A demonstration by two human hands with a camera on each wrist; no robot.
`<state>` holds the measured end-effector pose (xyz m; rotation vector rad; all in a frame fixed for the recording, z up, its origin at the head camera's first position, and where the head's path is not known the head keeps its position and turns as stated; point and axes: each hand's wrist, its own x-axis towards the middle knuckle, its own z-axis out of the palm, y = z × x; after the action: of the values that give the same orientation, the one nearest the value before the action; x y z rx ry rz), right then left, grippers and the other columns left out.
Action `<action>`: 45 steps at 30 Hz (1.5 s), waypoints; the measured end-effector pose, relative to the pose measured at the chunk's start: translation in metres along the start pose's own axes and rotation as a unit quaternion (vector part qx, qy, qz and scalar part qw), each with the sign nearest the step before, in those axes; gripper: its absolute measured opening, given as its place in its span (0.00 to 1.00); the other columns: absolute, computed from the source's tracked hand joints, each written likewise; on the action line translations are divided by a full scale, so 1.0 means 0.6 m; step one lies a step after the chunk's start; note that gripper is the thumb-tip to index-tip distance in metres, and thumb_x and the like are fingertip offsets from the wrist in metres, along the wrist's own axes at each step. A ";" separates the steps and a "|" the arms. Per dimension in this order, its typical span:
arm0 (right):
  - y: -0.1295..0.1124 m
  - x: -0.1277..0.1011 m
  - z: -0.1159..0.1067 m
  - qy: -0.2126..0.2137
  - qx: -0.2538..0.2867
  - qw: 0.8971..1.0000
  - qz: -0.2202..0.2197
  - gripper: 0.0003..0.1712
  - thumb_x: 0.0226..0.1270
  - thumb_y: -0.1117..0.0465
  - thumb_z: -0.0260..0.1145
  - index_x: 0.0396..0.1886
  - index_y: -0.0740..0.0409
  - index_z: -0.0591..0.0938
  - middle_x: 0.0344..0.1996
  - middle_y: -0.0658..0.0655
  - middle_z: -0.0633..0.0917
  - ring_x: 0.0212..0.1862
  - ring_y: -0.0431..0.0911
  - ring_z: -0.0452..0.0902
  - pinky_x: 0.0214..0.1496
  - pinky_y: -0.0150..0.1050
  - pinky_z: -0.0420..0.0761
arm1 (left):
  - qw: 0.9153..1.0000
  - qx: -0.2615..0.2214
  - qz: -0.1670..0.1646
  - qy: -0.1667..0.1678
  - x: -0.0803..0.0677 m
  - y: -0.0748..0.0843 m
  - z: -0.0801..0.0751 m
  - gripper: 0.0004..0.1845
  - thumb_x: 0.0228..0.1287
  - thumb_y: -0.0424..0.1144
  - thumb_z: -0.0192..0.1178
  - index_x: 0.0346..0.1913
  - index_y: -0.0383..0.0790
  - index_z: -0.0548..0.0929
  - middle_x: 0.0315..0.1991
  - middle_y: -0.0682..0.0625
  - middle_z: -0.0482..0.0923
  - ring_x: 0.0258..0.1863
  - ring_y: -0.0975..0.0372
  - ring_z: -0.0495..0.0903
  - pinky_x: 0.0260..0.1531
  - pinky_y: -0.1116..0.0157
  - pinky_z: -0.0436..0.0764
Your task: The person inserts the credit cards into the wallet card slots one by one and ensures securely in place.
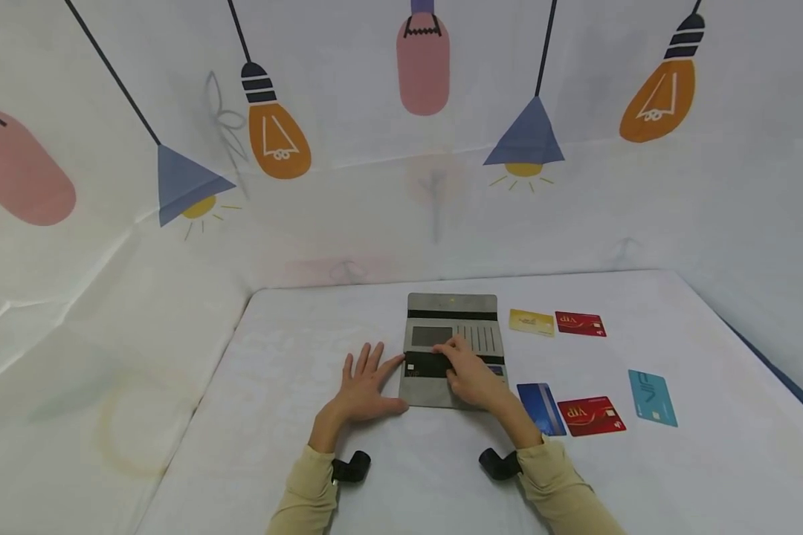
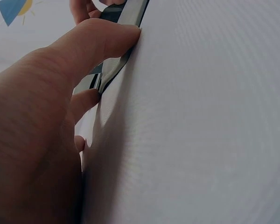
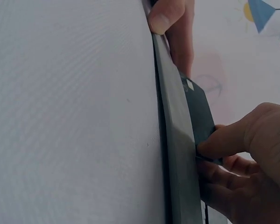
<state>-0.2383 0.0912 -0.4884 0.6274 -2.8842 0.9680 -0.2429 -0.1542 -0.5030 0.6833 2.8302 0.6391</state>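
We count one open grey fabric card wallet [image 1: 451,349] lying flat on the white cloth-covered table [image 1: 308,461], one black plastic card [image 1: 427,364] lying across it, and five loose cards to its right: one gold card [image 1: 531,322], two red cards, the far one [image 1: 580,324] and the near one [image 1: 592,416], one dark blue card [image 1: 540,407] and one light blue card [image 1: 652,397]. The gold and far red cards lie side by side beyond the others; the dark blue and near red ones lie just beside each other nearer the person.

We see the right hand [image 1: 471,375] resting on the wallet's middle, its thumb and fingers [image 3: 224,142] pinching the right end of the black card, whose left end reaches the wallet's left edge. The left hand [image 1: 368,383] lies flat on the table with fingers spread and straight, its thumb tip [image 2: 126,39] touching the wallet's left edge and its index fingertip at the edge beside the card.

The right hand hides part of the wallet's slots and lower half. The wrist views show only the wallet's edge, close and dim. The print on the cards is too small for us to read with confidence.
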 end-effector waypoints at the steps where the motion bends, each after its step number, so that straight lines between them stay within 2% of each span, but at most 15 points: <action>1: -0.001 0.001 0.000 -0.005 -0.001 1.000 0.003 0.24 0.65 0.75 0.61 0.61 0.60 0.76 0.53 0.59 0.71 0.45 0.51 0.77 0.48 0.49 0.80 | 1.000 0.000 0.000 0.000 0.000 0.000 -0.001 0.44 0.56 0.61 0.64 0.75 0.52 0.64 0.79 0.38 0.44 0.78 0.42 0.36 0.71 0.37 0.35; 4: -0.004 0.002 0.003 -0.022 0.004 1.000 0.012 0.26 0.67 0.67 0.64 0.64 0.60 0.74 0.55 0.60 0.70 0.50 0.53 0.76 0.53 0.51 0.79 | 1.000 0.001 0.000 0.001 -0.001 0.000 -0.003 0.44 0.56 0.61 0.64 0.75 0.52 0.64 0.79 0.38 0.44 0.78 0.42 0.36 0.71 0.37 0.35; 6: -0.007 0.002 0.005 -0.035 0.007 0.999 0.016 0.31 0.65 0.59 0.69 0.67 0.60 0.71 0.58 0.62 0.68 0.54 0.55 0.73 0.56 0.53 0.77 | 1.000 0.001 -0.002 0.001 -0.001 -0.001 -0.003 0.44 0.57 0.61 0.64 0.75 0.52 0.64 0.79 0.38 0.44 0.78 0.42 0.36 0.71 0.37 0.35; 10: -0.013 -0.002 0.011 -0.056 -0.003 0.998 0.011 0.48 0.54 0.47 0.77 0.71 0.58 0.67 0.63 0.65 0.64 0.62 0.59 0.67 0.57 0.57 0.76 | 1.000 0.003 -0.004 0.000 -0.001 -0.002 -0.001 0.44 0.57 0.61 0.64 0.76 0.52 0.63 0.79 0.38 0.43 0.78 0.43 0.35 0.71 0.37 0.35; 13: -0.018 -0.007 0.015 -0.057 -0.018 0.998 0.014 0.53 0.50 0.45 0.80 0.72 0.56 0.67 0.64 0.65 0.63 0.63 0.59 0.65 0.56 0.57 0.78 | 1.000 0.006 -0.004 -0.002 -0.001 -0.002 0.001 0.44 0.57 0.62 0.64 0.76 0.52 0.63 0.79 0.38 0.43 0.78 0.43 0.35 0.71 0.37 0.35; 27: -0.022 -0.011 0.015 -0.038 -0.026 0.999 0.017 0.49 0.48 0.48 0.81 0.69 0.54 0.70 0.61 0.64 0.66 0.60 0.58 0.66 0.52 0.54 0.79 | 1.000 0.009 0.000 -0.003 0.003 -0.004 0.004 0.44 0.57 0.62 0.63 0.76 0.52 0.63 0.79 0.39 0.43 0.78 0.43 0.35 0.71 0.37 0.35; 34: -0.022 -0.009 0.016 -0.033 -0.023 0.999 0.003 0.46 0.48 0.50 0.81 0.66 0.58 0.72 0.55 0.62 0.67 0.54 0.56 0.67 0.49 0.53 0.79 | 1.000 0.006 0.002 -0.001 0.002 -0.004 0.003 0.44 0.57 0.62 0.63 0.76 0.52 0.63 0.79 0.39 0.43 0.78 0.43 0.35 0.70 0.37 0.35; 45: -0.027 -0.011 0.020 -0.049 -0.033 0.998 0.009 0.39 0.51 0.49 0.80 0.61 0.57 0.76 0.49 0.58 0.69 0.51 0.53 0.64 0.45 0.49 0.78 | 1.000 0.005 0.002 -0.001 0.000 -0.007 0.005 0.45 0.57 0.62 0.63 0.76 0.53 0.62 0.80 0.39 0.43 0.78 0.43 0.35 0.70 0.37 0.35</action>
<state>-0.2249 0.0753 -0.4898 0.6633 -2.9973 0.8627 -0.2440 -0.1562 -0.5072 0.6895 2.8330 0.6257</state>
